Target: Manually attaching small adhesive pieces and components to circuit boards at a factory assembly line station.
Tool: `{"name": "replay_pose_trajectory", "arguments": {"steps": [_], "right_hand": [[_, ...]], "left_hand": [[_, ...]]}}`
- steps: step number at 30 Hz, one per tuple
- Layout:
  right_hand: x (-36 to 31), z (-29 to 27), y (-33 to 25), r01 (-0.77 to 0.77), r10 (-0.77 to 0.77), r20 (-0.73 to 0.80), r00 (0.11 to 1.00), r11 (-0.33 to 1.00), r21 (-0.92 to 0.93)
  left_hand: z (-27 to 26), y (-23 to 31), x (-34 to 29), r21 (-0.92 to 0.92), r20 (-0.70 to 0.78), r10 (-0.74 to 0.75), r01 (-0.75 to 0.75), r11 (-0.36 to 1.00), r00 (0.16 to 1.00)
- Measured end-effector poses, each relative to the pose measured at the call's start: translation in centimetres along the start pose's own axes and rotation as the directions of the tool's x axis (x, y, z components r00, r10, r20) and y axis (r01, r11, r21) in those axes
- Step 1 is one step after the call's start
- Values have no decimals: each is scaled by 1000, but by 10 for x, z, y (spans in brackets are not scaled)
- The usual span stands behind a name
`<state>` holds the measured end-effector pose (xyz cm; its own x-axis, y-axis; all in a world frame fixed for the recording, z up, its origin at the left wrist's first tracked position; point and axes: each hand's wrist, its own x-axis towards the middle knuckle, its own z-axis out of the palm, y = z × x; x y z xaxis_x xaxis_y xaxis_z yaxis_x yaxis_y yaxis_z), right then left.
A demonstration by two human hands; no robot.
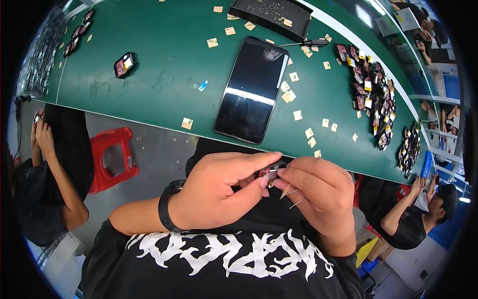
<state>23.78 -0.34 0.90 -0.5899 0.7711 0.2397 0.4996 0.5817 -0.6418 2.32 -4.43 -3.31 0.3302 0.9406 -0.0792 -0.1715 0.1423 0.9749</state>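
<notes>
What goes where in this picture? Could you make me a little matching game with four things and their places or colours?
Things:
1. Handled gadget
2. Wristband
3. Stool
4. Screwdriver

Places or colours:
A. Red, standing on the grey floor
B. On the green table, near the black tray
C. Between the left hand and the right hand
D. Black, around the left wrist

Right pairs: 1-C, 2-D, 3-A, 4-B
</notes>
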Motion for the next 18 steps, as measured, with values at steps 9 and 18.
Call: {"name": "replay_pose_trajectory", "arguments": {"steps": [9, 18], "right_hand": [[4, -5, -10, 48, -20, 162, 987, 985, -166], [-6, -3, -12, 141, -88, 217, 972, 959, -245]], "left_hand": [[-10, 1, 5, 262, 135, 78, -111, 959, 988], [-14, 1, 3, 57, 208, -156, 147, 987, 966]]}}
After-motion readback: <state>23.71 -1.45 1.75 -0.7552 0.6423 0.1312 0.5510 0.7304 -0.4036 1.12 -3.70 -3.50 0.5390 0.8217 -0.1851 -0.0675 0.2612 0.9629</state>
